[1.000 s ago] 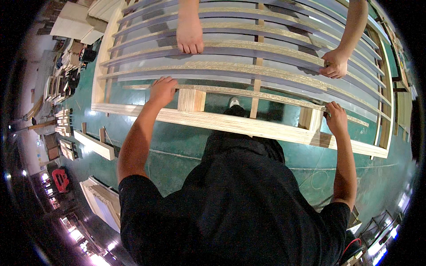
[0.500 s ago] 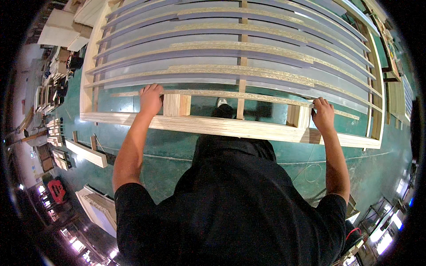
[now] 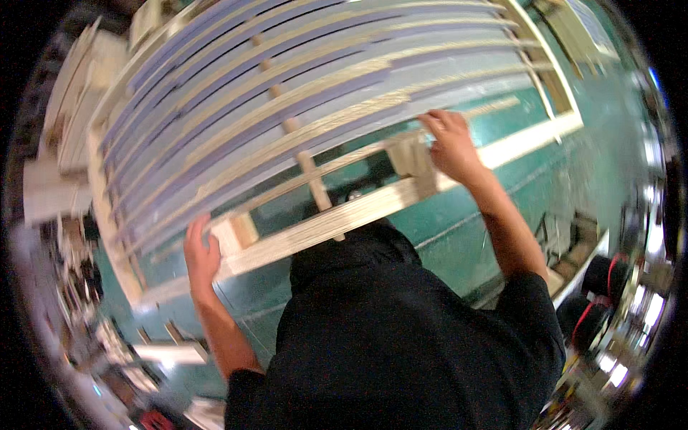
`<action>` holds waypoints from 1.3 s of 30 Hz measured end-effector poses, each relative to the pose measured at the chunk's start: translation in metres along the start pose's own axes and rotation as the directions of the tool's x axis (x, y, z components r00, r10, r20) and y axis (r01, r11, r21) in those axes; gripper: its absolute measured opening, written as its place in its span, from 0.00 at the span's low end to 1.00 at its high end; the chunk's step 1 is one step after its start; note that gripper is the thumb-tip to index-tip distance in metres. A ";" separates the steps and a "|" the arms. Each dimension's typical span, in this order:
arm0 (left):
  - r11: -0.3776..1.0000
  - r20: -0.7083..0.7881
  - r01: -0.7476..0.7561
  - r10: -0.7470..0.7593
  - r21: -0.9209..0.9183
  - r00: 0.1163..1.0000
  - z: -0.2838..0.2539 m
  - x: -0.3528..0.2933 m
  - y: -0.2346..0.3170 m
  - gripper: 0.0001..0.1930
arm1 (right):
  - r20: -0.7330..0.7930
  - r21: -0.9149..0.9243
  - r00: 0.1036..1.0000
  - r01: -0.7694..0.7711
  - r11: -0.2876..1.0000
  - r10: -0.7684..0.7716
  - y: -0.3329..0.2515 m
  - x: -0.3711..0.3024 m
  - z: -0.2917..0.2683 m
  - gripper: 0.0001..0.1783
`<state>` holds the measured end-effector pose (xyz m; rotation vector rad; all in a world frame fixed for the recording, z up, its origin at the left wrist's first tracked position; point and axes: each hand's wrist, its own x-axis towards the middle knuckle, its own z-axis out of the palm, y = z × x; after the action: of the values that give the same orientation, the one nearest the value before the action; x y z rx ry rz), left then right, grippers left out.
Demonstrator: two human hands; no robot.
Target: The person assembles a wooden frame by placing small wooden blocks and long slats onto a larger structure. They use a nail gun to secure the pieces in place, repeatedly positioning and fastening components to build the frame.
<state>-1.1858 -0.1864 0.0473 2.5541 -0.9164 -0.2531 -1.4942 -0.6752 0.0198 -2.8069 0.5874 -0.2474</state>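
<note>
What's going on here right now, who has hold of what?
A person in a dark shirt grips a large slatted wooden frame by its near rail. The left hand clasps the rail beside a small wooden block; the right hand holds it farther along. The frame sits tilted above a green floor.

A large slatted wooden frame (image 3: pixel 322 122) spreads ahead of the person above the floor (image 3: pixel 459 222), its near rail (image 3: pixel 337 218) gripped by the left hand (image 3: pixel 202 256) at the left and the right hand (image 3: pixel 450 143) at the right, with loose boards (image 3: pixel 168 352) lying lower left.
</note>
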 end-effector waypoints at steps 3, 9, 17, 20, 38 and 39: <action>0.929 -0.126 -0.217 0.187 -0.301 0.974 0.041 -0.002 0.070 0.13 | -0.171 0.222 0.985 0.024 0.975 0.015 -0.041 -0.046 -0.008 0.32; 0.523 0.289 -0.602 0.847 -0.603 0.446 0.098 -0.023 0.224 0.10 | -0.477 0.496 0.848 0.043 0.867 0.232 -0.144 -0.185 0.033 0.12; 0.498 0.522 -0.481 0.848 -0.721 0.094 0.216 -0.089 0.271 0.05 | 0.209 0.620 0.333 -0.772 0.138 0.920 -0.197 -0.447 0.200 0.18; 0.656 0.677 -0.411 0.727 -0.633 0.119 0.287 -0.108 0.269 0.08 | 0.267 0.584 -0.312 -0.700 -0.411 0.912 -0.204 -0.556 0.231 0.12; 0.913 0.941 -0.407 0.121 0.019 0.315 0.402 -0.187 0.247 0.16 | 0.114 0.327 -0.966 -0.184 -0.927 0.232 -0.031 -0.997 0.130 0.48; 0.942 0.929 -0.333 0.100 0.027 0.357 0.408 -0.193 0.260 0.17 | 0.211 0.323 -0.939 -0.195 -0.926 0.271 -0.014 -0.977 0.110 0.46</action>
<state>-1.6043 -0.3743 -0.1991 2.2712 -1.7228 -1.7350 -2.3476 -0.2348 -0.1898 0.3107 2.7362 -0.1505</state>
